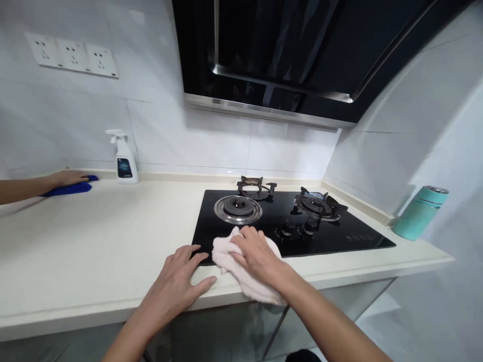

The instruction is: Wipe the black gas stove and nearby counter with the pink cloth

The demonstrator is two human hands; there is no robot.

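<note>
My right hand (256, 254) rests on a crumpled white towel (241, 266) and grips it. The towel lies over the front edge of a black glass gas hob (215, 241) and hangs across the counter's front edge. My left hand (177, 281) lies flat beside the towel, fingers spread, holding nothing. Its fingertips reach the hob's front corner on the cream countertop (113, 241). Two burners with iron pan supports stand at the back of the hob, and a round burner (237, 209) with its support off sits at the front left. Control knobs (298, 227) are just beyond my right hand.
Another person's hand (68, 177) presses a blue cloth (71, 188) on the counter at the left. A white spray bottle (124, 159) stands against the wall. A teal flask (420, 212) is at the right. A black range hood (283, 60) hangs overhead.
</note>
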